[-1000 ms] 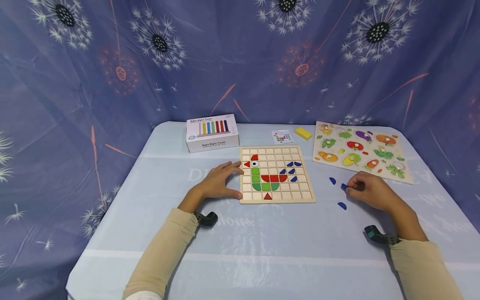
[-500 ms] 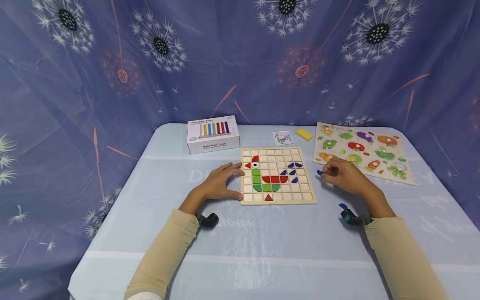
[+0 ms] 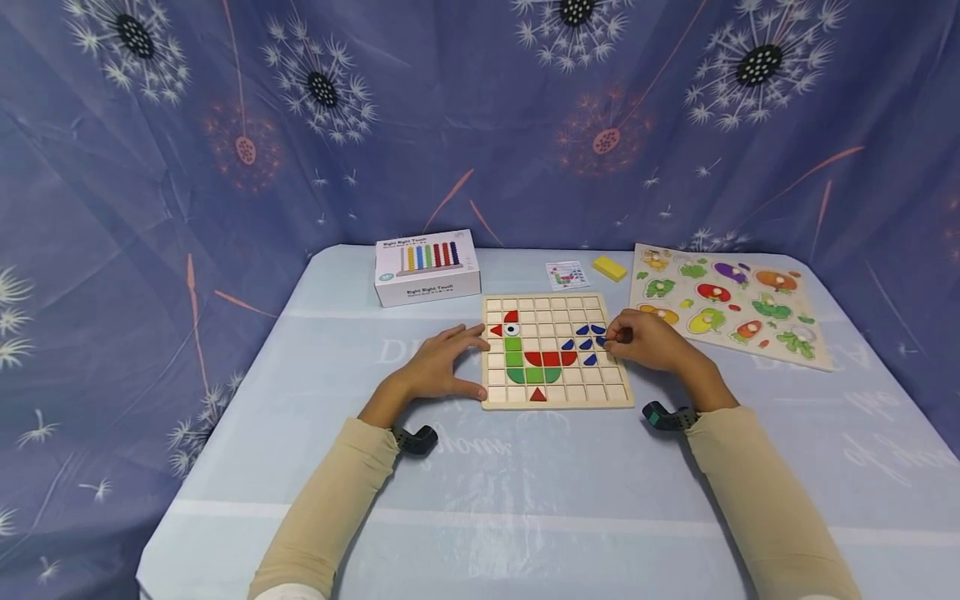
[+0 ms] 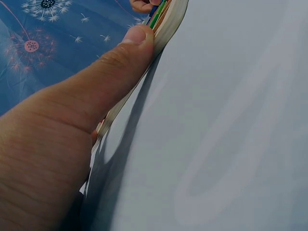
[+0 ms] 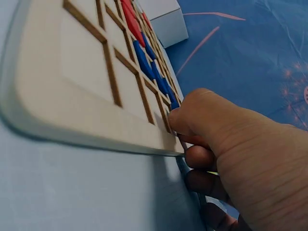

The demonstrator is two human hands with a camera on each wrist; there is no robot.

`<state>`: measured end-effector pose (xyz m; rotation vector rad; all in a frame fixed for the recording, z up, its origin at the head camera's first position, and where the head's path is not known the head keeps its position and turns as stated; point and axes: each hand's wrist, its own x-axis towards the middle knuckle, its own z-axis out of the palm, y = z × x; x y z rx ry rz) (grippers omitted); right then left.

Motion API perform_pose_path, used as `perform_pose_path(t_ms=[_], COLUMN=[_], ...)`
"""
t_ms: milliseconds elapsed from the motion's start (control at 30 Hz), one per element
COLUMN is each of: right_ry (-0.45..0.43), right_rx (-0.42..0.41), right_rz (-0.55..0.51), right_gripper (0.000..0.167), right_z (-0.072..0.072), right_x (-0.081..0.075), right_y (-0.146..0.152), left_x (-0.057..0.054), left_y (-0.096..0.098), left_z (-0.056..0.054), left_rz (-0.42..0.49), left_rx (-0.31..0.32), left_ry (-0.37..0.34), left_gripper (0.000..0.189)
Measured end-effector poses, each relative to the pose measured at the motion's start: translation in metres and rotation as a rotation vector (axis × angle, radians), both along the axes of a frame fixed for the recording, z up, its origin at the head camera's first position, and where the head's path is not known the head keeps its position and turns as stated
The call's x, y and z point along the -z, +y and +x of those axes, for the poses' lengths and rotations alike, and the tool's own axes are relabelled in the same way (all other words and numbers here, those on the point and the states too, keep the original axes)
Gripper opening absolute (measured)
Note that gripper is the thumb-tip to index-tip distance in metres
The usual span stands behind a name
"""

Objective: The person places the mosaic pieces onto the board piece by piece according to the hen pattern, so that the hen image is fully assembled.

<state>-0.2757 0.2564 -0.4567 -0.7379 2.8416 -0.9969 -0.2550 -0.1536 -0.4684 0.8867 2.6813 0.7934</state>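
A square wooden grid board (image 3: pixel 557 406) holds coloured pieces laid out like a bird: green, red and blue shapes and an eye tile (image 3: pixel 512 330). My left hand (image 3: pixel 442 364) rests against the board's left edge, thumb near the front corner and fingers spread farther back. In the left wrist view its thumb (image 4: pixel 113 67) lies along the board's side. My right hand (image 3: pixel 651 340) is over the board's right edge, pinching a blue half-round piece (image 3: pixel 602 341) between thumb and index finger. Other blue pieces (image 3: pixel 585 343) sit in cells just left of it.
Behind the board are a white boxed toy (image 3: pixel 427 279), a small picture card (image 3: pixel 566 275) and a yellow block (image 3: pixel 609 267). A wooden vegetable puzzle (image 3: pixel 720 333) lies at the right, partly behind my right hand. A patterned curtain (image 3: pixel 480 125) hangs beyond the table.
My right hand has picked up a blue half-round piece from the table and carried it left to the board's right edge. My left hand has stayed in place.
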Motion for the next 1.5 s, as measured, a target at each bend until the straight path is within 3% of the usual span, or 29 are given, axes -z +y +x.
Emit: perform_pose_path(t_ms=[267,533,967,1300,1500], right_ry=[-0.084,-0.111,-0.202,-0.185,-0.145], right_rx=[0.021,0.005,0.054,-0.004,-0.004], right_rz=[-0.027,-0.088,-0.134,-0.158,-0.143], right_gripper=[0.008,0.012,0.012,0.008,0.010], right_z=[-0.002,-0.001,0.002,0.024,0.017], right_x=[0.001,0.002,0.005,-0.028,-0.013], right_y=[-0.001,-0.001,-0.002,-0.017,-0.011], left_x=[-0.004,-0.003,-0.002,-0.001,-0.001], left_y=[0.001,0.000,0.001,0.001,0.001], left_z=[0.001,0.001,0.001,0.001,0.002], left_rz=[-0.009,-0.010,-0.003,-0.003,-0.011], left_rx=[-0.003,-0.002,-0.011,-0.009,-0.003], left_ry=[-0.007,0.003,-0.008,-0.004,0.016], left_gripper=[0.086,0.086,0.086,0.086,0.085])
